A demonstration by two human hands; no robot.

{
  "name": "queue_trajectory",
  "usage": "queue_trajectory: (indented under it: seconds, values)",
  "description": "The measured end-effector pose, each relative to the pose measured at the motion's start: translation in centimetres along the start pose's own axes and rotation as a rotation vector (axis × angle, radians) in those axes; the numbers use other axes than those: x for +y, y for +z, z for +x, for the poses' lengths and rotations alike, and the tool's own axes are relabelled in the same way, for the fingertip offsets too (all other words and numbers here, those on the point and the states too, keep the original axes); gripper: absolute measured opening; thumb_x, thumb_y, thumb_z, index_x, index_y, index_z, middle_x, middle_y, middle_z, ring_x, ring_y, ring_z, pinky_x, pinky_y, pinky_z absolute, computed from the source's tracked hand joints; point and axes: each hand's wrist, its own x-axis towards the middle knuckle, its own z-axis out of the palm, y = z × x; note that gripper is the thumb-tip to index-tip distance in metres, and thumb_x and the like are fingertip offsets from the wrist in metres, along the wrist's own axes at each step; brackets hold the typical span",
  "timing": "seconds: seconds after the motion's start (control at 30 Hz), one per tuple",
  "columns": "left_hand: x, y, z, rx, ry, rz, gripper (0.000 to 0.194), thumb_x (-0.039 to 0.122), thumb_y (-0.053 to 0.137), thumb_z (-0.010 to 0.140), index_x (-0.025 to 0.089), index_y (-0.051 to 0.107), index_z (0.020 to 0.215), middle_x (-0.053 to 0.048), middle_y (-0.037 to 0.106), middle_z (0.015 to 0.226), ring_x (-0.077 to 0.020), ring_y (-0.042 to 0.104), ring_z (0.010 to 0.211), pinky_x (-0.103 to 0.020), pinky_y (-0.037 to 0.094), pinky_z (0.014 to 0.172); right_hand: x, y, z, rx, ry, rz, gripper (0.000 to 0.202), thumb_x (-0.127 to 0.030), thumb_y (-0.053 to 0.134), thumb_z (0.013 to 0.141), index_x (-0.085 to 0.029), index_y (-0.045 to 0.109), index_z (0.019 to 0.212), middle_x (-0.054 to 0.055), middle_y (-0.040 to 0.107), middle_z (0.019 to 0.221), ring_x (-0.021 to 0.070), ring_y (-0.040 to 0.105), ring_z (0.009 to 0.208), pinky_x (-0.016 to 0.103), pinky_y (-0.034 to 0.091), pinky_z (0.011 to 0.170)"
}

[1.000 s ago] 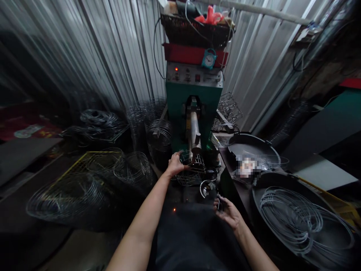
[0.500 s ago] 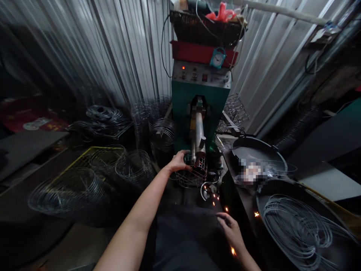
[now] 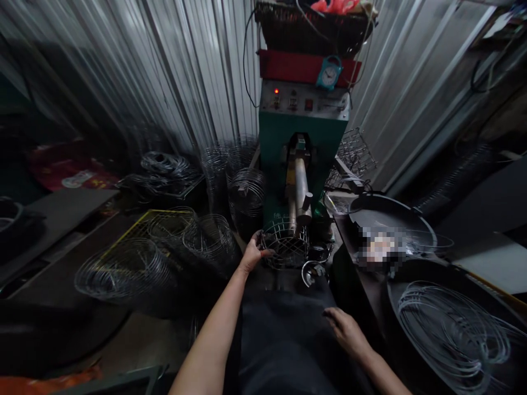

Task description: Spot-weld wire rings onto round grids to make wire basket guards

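My left hand (image 3: pixel 252 253) grips the left rim of a small round wire basket (image 3: pixel 285 253), thumb and fingers closed on its wires. The basket sits right under the lower end of a metal electrode arm (image 3: pixel 302 192) on a green spot-welding machine (image 3: pixel 274 159). Whether the electrode touches the wire I cannot tell. Low on the right, my right hand (image 3: pixel 345 328) hangs in front of the dark apron (image 3: pixel 284 340), apart from the basket. Its fingers are curled together, and anything inside them is hidden. A small round bowl (image 3: pixel 310 273) stands just right of the basket.
Stacks of wire baskets (image 3: pixel 123 269) and a yellow-edged wire rack (image 3: pixel 140 227) lie at left. On the right, a large pan (image 3: pixel 500 280) holds loose wire rings (image 3: pixel 457 323), with another pan (image 3: pixel 428 233) behind it. A blue clock (image 3: pixel 329 73) hangs on the machine.
The orange sparks have gone. My left hand and the basket have tilted, so the basket's opening shows more. My right hand's fingers have curled in. The view has shifted left and down.
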Motion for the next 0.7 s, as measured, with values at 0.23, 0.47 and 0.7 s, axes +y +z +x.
queue_trajectory:
  seconds: [0.23,0.47,0.7]
  values:
    - [3.2,1.4,-7.0,-0.082,0.310,0.638,0.093,0.029,0.081,0.043,0.018,0.041,0.126,-0.012,0.044,0.126,-0.0303,0.042,0.119,-0.045,0.035,0.102,-13.3,-3.1,4.5,-0.228,-0.143,-0.369,0.031,-0.021,0.053,0.075,-0.018,0.055,0.106,0.006,0.067,0.086,0.0207,0.063,0.080,0.028,0.044,0.067]
    - [7.1,5.9,-9.3,-0.086,0.326,1.091,0.089,0.031,0.075,0.047,0.014,0.041,0.127,-0.014,0.047,0.121,-0.0303,0.041,0.116,-0.043,0.031,0.100,-13.8,0.3,7.1,-0.023,-0.082,-0.615,0.023,-0.014,0.052,0.077,-0.019,0.058,0.099,0.006,0.068,0.089,0.0209,0.064,0.082,0.025,0.040,0.065]
    - [7.4,6.1,-8.6,-0.101,0.213,1.052,0.087,0.030,0.074,0.048,0.018,0.040,0.127,-0.011,0.046,0.124,-0.0273,0.040,0.118,-0.038,0.032,0.100,-10.1,0.3,7.0,-0.044,-0.417,-0.309,0.023,-0.015,0.047,0.084,-0.019,0.061,0.102,0.006,0.066,0.097,0.0166,0.062,0.089,0.026,0.047,0.076]
